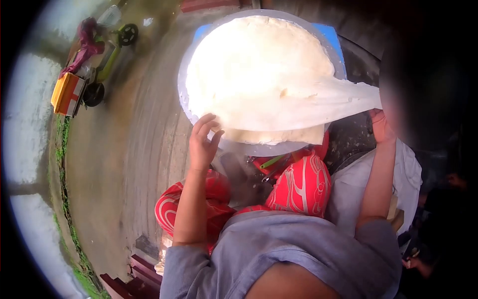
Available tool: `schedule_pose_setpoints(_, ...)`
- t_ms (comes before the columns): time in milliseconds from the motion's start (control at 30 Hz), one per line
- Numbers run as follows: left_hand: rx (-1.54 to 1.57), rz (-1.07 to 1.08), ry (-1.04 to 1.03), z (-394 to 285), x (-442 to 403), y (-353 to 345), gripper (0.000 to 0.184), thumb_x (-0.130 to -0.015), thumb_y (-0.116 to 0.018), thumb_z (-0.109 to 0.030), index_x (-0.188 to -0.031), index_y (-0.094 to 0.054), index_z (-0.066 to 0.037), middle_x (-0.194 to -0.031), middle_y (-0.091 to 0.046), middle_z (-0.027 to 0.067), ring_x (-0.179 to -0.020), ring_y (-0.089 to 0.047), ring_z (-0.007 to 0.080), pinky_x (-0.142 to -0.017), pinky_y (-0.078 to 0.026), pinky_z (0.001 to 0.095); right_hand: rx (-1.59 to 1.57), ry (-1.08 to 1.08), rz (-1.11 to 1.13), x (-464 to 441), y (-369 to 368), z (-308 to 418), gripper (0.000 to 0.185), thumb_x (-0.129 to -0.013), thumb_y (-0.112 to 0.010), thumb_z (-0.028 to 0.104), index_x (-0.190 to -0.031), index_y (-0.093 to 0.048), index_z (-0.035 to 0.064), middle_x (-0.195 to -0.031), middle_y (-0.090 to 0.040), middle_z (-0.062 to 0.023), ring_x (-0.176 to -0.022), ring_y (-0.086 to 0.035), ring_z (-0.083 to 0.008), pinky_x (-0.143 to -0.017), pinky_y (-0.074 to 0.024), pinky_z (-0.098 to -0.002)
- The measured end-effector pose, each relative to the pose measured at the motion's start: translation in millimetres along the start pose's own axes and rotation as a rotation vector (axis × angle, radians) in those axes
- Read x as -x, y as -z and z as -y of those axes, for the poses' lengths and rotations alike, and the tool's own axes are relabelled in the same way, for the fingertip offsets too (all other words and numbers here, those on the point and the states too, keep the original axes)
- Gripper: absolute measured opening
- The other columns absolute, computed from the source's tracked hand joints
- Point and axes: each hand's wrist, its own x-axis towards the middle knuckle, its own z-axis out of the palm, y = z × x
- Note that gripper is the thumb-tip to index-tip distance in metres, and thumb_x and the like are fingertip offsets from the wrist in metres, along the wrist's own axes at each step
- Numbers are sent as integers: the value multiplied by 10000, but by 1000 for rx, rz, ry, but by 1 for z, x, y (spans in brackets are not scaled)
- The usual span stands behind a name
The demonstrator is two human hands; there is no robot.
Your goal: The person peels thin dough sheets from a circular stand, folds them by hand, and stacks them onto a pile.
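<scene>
A wide stack of thin, pale dough sheets (249, 70) covers a round grey tray (184, 99), its middle washed out by glare. My right hand (382, 125) is closed on the drawn-out end of the top dough sheet, which stretches off to the right in a narrowing strip. Part of that grip is lost in the dark, blurred edge of the view. At the near left rim, my left hand (203, 142) has its thumb and fingers apart beside the sheet's edge, and its fingertips appear to touch it. The straight edge of a lower layer shows below the stretched strip.
Blue board corners (331, 40) show under the tray. My knees in red patterned cloth (301, 184) are below it, near a green-handled tool (271, 162). A green scooter (107, 62) with an orange box (67, 94) stands far left. Another person's hand (417, 264) shows lower right.
</scene>
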Motion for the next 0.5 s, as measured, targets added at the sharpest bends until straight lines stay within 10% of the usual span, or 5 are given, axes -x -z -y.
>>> schedule_pose_setpoints(333, -240, -218, -203, -25, 1, 15, 188, -701, -689, 79, -826, -641, -53, -1080, -574, 76, -804, -563, 188, -715, -477, 289, -106, 156, 379, -52, -58, 119, 302, -936, -495, 142, -1171, -537, -44, -1130, -628, -146, -1053, -612, -239, -977, -478, -373)
schedule_pose_setpoints(400, 577, -253, 235, -22, 12, -4, 141, -772, -675, 52, -875, -637, -36, -1150, -568, 95, -722, -550, 92, -648, -454, 221, -115, 168, 400, -48, -75, 131, 294, -941, -484, 131, -1168, -540, -48, -1131, -627, -144, -1055, -610, -241, -976, -480, -375)
schedule_pose_setpoints(500, 866, -61, 619, -39, 20, -19, 19, -862, -609, -4, -881, -612, -4, -1197, -581, 172, -678, -610, 120, -631, -505, 236, -112, 151, 602, -36, -108, 140, 293, -947, -466, 127, -1167, -542, -51, -1127, -629, -143, -1061, -607, -242, -981, -475, -379)
